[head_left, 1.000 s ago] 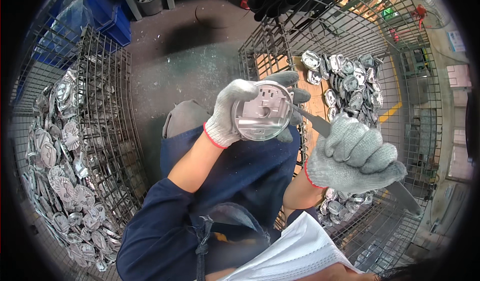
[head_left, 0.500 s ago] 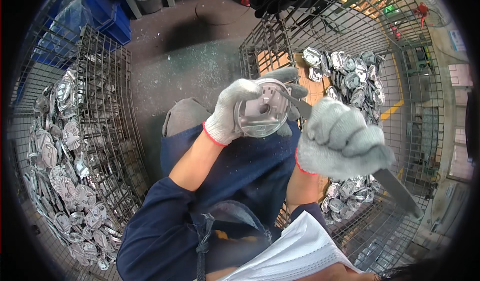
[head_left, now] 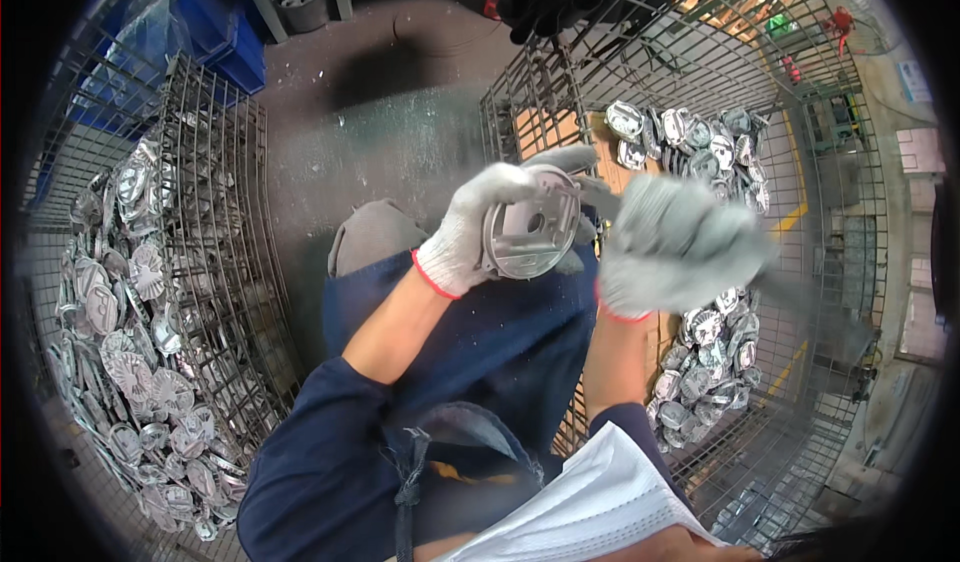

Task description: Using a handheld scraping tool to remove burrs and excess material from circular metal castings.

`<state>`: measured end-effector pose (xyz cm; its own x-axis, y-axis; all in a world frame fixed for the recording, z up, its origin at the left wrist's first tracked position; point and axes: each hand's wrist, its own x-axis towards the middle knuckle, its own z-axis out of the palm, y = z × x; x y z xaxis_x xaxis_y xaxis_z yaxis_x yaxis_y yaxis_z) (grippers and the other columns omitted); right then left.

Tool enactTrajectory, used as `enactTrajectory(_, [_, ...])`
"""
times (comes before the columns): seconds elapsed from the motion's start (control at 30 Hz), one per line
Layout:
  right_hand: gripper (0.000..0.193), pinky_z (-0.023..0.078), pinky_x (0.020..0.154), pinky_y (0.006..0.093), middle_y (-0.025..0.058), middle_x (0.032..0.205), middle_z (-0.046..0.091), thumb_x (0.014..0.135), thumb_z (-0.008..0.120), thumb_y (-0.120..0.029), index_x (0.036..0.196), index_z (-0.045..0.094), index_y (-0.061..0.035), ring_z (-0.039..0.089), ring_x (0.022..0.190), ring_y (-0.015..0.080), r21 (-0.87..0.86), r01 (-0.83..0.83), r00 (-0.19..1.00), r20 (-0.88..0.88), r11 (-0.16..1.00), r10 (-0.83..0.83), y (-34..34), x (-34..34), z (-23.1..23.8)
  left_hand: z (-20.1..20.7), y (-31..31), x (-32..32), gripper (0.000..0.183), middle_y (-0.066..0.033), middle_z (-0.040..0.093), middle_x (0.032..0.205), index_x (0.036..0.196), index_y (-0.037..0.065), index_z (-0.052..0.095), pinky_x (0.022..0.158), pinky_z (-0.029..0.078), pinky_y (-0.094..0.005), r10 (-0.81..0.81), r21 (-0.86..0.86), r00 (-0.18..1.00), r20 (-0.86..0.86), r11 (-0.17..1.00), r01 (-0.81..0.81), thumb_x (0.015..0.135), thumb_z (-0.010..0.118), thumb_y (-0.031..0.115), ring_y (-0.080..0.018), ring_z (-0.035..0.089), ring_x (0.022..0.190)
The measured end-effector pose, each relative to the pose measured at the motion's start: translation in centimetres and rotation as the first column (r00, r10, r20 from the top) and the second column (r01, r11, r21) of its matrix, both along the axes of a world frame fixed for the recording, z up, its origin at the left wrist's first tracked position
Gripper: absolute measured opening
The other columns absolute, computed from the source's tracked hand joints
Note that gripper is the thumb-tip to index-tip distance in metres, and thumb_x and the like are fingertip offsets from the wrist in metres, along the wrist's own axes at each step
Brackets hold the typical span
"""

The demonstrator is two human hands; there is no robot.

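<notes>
My left hand, in a white knit glove with a red cuff, grips a round silver cast-metal part by its rim. The part's recessed face, with a hole near its middle, is turned up. In its gloved fist my right hand holds what looks like a flat file, a long dark bar. One end of the bar sticks out on the far right, smeared by motion. Its other end reaches toward the part's right edge, partly hidden by the fingers; I cannot tell whether they touch.
On the left, a wire cage holds many similar metal parts. Another wire cage at the right has parts piled on cardboard. Blue bins stand at the far left. A blue apron covers my lap.
My right hand and the file have shifted upward and slightly left, with blur. The round part has moved slightly right and tilted in my left hand, which keeps its grip.
</notes>
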<state>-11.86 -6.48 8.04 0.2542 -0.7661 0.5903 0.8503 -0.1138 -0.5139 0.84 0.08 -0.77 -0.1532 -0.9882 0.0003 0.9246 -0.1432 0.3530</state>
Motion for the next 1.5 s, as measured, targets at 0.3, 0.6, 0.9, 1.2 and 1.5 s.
enactTrajectory(0.3, [0.059, 0.032, 0.043, 0.0364, -0.0037, 0.058, 0.026, 0.119, 0.032, -0.055, 0.072, 0.033, -0.0195, 0.026, 0.045, 0.0164, 0.347, 0.126, 0.992, -0.020, 0.929, -0.127, 0.3, -1.0, -0.1, 0.5, 0.3, -0.8, 0.085, -0.0207, 0.069, 0.136, 0.162, -0.007, 0.044, 0.107, 0.057, -0.0394, 0.012, 0.065, 0.998, -0.060, 0.998, -0.008, 0.088, 0.064, 0.030, -0.0287, 0.072, 0.116])
enactTrajectory(0.6, [0.060, 0.033, 0.043, 0.0304, -0.0024, 0.057, 0.036, 0.119, 0.030, -0.050, 0.069, 0.037, -0.0191, 0.028, 0.044, 0.0115, -0.150, 0.190, 0.981, 0.055, 0.970, -0.184, 0.5, -4.3, 0.6, -1.3, -1.2, 0.3, 0.090, -0.0354, 0.053, 0.156, 0.169, 0.007, 0.038, 0.093, 0.059, -0.0746, 0.026, -0.013, 0.974, -0.223, 0.999, -0.030, 0.089, 0.065, 0.038, -0.0561, 0.068, 0.121])
enactTrajectory(0.9, [0.060, 0.035, 0.041, 0.0294, -0.0022, 0.056, 0.033, 0.119, 0.030, -0.046, 0.065, 0.036, -0.0203, 0.028, 0.042, 0.0123, -0.091, 0.186, 0.978, -0.081, 0.978, -0.193, 1.0, -7.4, 1.5, -1.2, -0.2, 0.1, 0.099, -0.0395, 0.026, 0.170, 0.170, 0.016, 0.040, 0.099, 0.052, -0.0833, -0.264, -0.321, 0.904, -0.336, 0.935, 0.154, 0.085, 0.078, 0.050, -0.0633, 0.053, 0.138])
enactTrajectory(1.2, [0.060, 0.039, 0.040, 0.0309, 0.0001, 0.057, 0.038, 0.118, 0.030, -0.050, 0.067, 0.039, -0.0191, 0.036, 0.043, 0.0136, -0.173, 0.043, 0.999, -0.021, 0.984, -0.047, 1.2, -7.1, 1.8, -0.9, -0.3, -0.7, 0.102, -0.0362, 0.044, 0.162, 0.170, 0.003, 0.032, 0.100, 0.056, -0.0768, -0.244, -0.275, 0.917, -0.316, 0.948, 0.157, 0.081, 0.071, 0.036, -0.0581, 0.058, 0.135])
enactTrajectory(1.5, [0.065, 0.045, 0.048, 0.0332, 0.0005, 0.059, 0.043, 0.117, 0.025, -0.057, 0.070, 0.044, -0.0169, 0.044, 0.049, 0.0171, -0.222, 0.044, 0.993, -0.096, 0.974, -0.067, 1.4, -4.1, 1.2, 0.0, 0.0, -0.7, 0.110, -0.0432, 0.039, 0.163, 0.168, 0.001, 0.038, 0.110, 0.057, -0.0578, -0.052, -0.104, 0.999, -0.001, 0.993, 0.052, 0.075, 0.073, 0.050, -0.0535, 0.059, 0.136])
